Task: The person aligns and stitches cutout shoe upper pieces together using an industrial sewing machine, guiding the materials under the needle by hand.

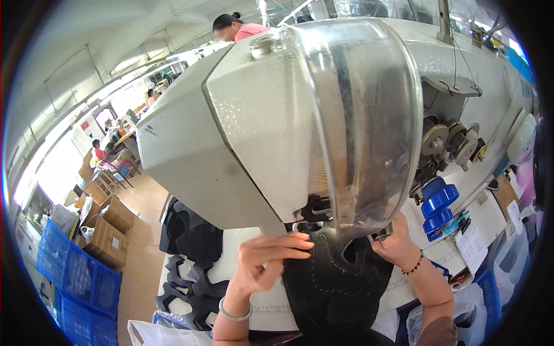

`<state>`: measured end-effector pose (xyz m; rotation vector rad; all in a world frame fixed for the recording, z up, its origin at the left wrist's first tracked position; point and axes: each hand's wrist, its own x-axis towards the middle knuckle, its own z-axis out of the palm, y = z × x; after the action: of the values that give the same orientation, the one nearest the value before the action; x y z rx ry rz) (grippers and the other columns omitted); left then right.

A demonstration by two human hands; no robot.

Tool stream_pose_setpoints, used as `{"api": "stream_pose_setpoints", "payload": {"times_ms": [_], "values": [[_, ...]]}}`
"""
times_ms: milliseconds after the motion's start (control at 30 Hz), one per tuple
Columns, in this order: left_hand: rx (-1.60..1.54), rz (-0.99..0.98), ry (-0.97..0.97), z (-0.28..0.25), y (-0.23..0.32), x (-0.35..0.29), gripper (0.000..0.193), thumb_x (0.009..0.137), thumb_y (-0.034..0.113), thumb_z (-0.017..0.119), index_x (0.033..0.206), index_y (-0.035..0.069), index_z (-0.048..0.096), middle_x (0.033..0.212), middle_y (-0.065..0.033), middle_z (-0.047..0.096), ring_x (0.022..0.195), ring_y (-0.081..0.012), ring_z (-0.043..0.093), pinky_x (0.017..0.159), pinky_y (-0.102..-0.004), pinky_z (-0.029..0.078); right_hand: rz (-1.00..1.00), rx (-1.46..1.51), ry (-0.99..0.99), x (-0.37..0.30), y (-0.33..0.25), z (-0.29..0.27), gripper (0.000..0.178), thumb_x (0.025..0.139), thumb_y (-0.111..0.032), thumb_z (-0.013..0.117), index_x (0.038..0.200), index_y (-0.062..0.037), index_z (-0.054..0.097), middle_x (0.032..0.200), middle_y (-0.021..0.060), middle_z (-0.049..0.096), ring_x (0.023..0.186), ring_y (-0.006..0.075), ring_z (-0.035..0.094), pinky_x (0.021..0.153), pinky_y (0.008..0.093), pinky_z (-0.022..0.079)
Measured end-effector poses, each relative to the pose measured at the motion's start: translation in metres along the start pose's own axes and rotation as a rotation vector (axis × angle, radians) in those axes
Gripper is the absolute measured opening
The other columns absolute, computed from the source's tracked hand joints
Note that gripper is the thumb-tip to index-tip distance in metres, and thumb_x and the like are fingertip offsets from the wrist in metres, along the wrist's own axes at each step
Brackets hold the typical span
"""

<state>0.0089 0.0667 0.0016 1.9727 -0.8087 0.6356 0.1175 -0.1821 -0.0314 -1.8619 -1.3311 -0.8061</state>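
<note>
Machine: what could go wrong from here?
1. Left hand: fingertips sit close under the machine; a slip might pinch them.
2. Right hand: some fingers are hidden near the clear cover, so misplacement could go unnoticed.
3. Black cutouts: near the left edge of the table; a bump might drop some.

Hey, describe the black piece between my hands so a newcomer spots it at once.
Find the big pale sewing machine filling the middle. Below its clear guard, between the left hand and the right hand, lies the large black piece. Unlike the dark cut-outs to the left, it bears pale dotted lines.
</note>
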Motion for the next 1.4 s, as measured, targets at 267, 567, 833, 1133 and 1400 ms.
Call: {"api": "stream_pose_setpoints", "payload": {"times_ms": [267, 567, 833, 1133, 1400], "values": [[0.847, -0.112, 0.013, 0.057, 0.049, 0.021, 0.038, 0.069, 0.029, 0.078, 0.091, 0.001, 0.064, 0.098, -0.0058, 0.062, 0.079, -0.0198, 0.063, 0.069, -0.0275, 0.052, 0.197, 0.075, -0.094, -0.028, 0.012, 0.005, 0.030, 0.068, -0.002, 0.071, 0.098, -0.0040, 0.065, 0.102, 0.0127, 0.061, 0.096, 0.0311, 0.058, 0.087, 0.0373, 0.044], [0.849, -0.088, -0.056, 0.049, 0.047, 0.028, 0.029, 0.073, 0.022, 0.075, 0.087, 0.001, 0.061, 0.093, -0.0071, 0.059, 0.082, -0.0212, 0.062, 0.069, -0.0279, 0.052, 0.318, 0.311, -0.021, -0.017, 0.006, -0.003, 0.026, 0.074, -0.015, 0.067, 0.100, -0.0112, 0.063, 0.093, 0.0067, 0.065, 0.088, 0.0239, 0.061, 0.088, 0.0361, 0.043], [0.997, -0.148, 0.018, 0.058, 0.044, 0.017, 0.029, 0.071, -0.002, 0.061, 0.101, -0.003, 0.061, 0.103, -0.0116, 0.060, 0.092, -0.0256, 0.062, 0.080, -0.0326, 0.050, -0.101, -0.281, -0.105, 0.001, -0.032, -0.018, 0.009, 0.075, -0.014, 0.067, 0.082, -0.0093, 0.067, 0.077, 0.0032, 0.059, 0.075, 0.0185, 0.057, 0.072, 0.0348, 0.043], [0.823, -0.022, 0.272, 0.053, -0.010, -0.002, 0.037, 0.065, -0.005, 0.059, 0.102, -0.001, 0.064, 0.089, -0.0090, 0.063, 0.071, -0.0207, 0.058, 0.065, -0.0314, 0.047, -0.180, -0.308, -0.036, -0.007, -0.042, -0.006, 0.029, 0.074, -0.005, 0.066, 0.102, -0.0025, 0.064, 0.092, 0.0038, 0.057, 0.076, 0.0179, 0.053, 0.067, 0.0363, 0.042], [0.678, -0.068, 0.255, 0.046, -0.017, -0.005, 0.036, 0.068, -0.005, 0.058, 0.104, 0.001, 0.064, 0.085, -0.0095, 0.059, 0.079, -0.0260, 0.058, 0.073, -0.0346, 0.047, -0.071, -0.243, -0.026, -0.014, -0.037, -0.001, 0.028, 0.071, -0.001, 0.072, 0.098, -0.0046, 0.065, 0.089, 0.0045, 0.060, 0.074, 0.0194, 0.058, 0.062, 0.0282, 0.043]]}}
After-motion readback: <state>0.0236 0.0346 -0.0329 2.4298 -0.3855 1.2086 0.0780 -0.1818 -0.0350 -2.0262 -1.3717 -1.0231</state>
